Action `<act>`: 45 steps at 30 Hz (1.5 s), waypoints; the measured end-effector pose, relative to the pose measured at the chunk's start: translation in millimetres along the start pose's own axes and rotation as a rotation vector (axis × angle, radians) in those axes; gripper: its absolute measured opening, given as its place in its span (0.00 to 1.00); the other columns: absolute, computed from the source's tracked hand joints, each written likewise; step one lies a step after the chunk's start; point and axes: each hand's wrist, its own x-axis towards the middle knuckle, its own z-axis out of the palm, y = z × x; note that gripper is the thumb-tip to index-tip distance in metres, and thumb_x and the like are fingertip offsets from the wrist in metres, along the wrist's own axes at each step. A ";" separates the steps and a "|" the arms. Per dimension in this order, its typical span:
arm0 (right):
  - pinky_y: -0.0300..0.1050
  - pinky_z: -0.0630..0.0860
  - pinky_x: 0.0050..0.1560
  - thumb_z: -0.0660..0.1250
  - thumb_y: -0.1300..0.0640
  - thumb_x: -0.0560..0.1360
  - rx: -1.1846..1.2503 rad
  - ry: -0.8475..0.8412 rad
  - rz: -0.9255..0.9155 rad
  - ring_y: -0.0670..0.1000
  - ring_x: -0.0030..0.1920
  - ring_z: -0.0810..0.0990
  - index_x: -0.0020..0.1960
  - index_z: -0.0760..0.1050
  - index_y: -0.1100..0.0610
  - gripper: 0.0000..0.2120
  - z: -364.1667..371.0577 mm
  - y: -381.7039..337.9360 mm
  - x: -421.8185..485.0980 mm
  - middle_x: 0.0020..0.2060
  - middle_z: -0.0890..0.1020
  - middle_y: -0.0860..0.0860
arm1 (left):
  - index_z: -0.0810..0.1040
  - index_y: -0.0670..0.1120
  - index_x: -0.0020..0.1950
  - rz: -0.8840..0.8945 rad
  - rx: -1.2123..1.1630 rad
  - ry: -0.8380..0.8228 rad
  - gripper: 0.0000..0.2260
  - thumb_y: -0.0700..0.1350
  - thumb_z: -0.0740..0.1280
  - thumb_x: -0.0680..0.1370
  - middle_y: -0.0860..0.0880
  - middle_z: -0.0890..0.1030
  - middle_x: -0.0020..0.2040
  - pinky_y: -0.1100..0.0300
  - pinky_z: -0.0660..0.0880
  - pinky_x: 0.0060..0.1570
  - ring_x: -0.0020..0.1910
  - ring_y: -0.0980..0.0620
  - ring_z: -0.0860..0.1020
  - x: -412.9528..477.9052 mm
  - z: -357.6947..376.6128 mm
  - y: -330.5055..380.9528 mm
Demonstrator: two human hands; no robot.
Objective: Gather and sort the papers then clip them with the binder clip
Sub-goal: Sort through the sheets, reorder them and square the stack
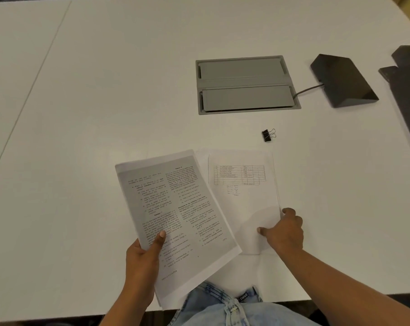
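Note:
My left hand (142,260) grips a sheet densely printed with text (175,215) by its lower left edge, thumb on top; the sheet is tilted and lifted over the table's near edge. A thin stack of white papers (244,201) with a small printed table on the top page lies flat on the table, partly under the held sheet. My right hand (282,230) rests on that stack's lower right corner, thumb on the page and fingers at its right edge. A black binder clip (267,135) with silver handles lies alone beyond the papers.
A grey cable hatch (246,84) is set into the white table (105,102) behind the clip. A dark wedge-shaped device (342,80) with a cable sits to its right. A dark flat object (408,90) lies at the right edge.

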 end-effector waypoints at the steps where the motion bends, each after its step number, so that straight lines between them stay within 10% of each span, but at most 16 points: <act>1: 0.56 0.77 0.56 0.83 0.51 0.59 -0.009 -0.006 -0.004 0.64 0.58 0.77 0.68 0.65 0.59 0.45 -0.4 0.1 0.6 0.62 0.72 0.61 | 0.78 0.49 0.58 0.002 -0.004 -0.002 0.09 0.46 0.68 0.79 0.47 0.85 0.49 0.49 0.80 0.38 0.43 0.39 0.84 0.1 -0.3 -0.1; 13: 0.50 0.77 0.46 0.80 0.52 0.64 -0.008 -0.022 -0.034 0.60 0.55 0.81 0.66 0.69 0.57 0.35 -2.4 -3.1 -5.7 0.58 0.80 0.56 | 0.78 0.51 0.56 0.004 -0.018 0.002 0.07 0.46 0.69 0.79 0.47 0.85 0.50 0.44 0.81 0.42 0.44 0.38 0.84 4.6 0.8 -6.8; 20: 0.46 0.74 0.40 0.66 0.51 0.77 0.025 0.037 -0.048 0.55 0.38 0.76 0.50 0.76 0.59 0.11 -10.7 6.5 -3.4 0.40 0.80 0.53 | 0.77 0.49 0.60 0.004 -0.015 0.000 0.10 0.47 0.68 0.79 0.47 0.85 0.50 0.44 0.81 0.42 0.44 0.38 0.84 5.4 0.3 -5.5; 25: 0.50 0.72 0.60 0.64 0.50 0.79 0.066 -0.038 -0.084 0.62 0.63 0.76 0.66 0.74 0.63 0.22 -18.1 25.1 8.6 0.64 0.79 0.60 | 0.78 0.49 0.58 0.014 -0.019 -0.008 0.08 0.46 0.68 0.79 0.48 0.85 0.49 0.51 0.80 0.38 0.44 0.40 0.84 6.1 -1.6 -3.0; 33: 0.40 0.74 0.39 0.68 0.60 0.77 0.521 -0.158 -0.084 0.49 0.41 0.81 0.46 0.80 0.54 0.04 -49.6 43.8 11.0 0.46 0.84 0.56 | 0.78 0.50 0.57 0.039 0.018 -0.020 0.07 0.46 0.68 0.79 0.49 0.85 0.48 0.53 0.80 0.35 0.44 0.41 0.84 15.7 -16.5 7.5; 45: 0.52 0.78 0.55 0.67 0.56 0.78 0.815 -0.174 -0.052 0.58 0.49 0.83 0.52 0.80 0.60 0.08 -88.6 57.1 5.2 0.48 0.85 0.57 | 0.78 0.49 0.58 0.108 0.012 -0.062 0.08 0.46 0.68 0.79 0.47 0.85 0.50 0.45 0.82 0.42 0.45 0.41 0.84 25.3 -22.5 23.8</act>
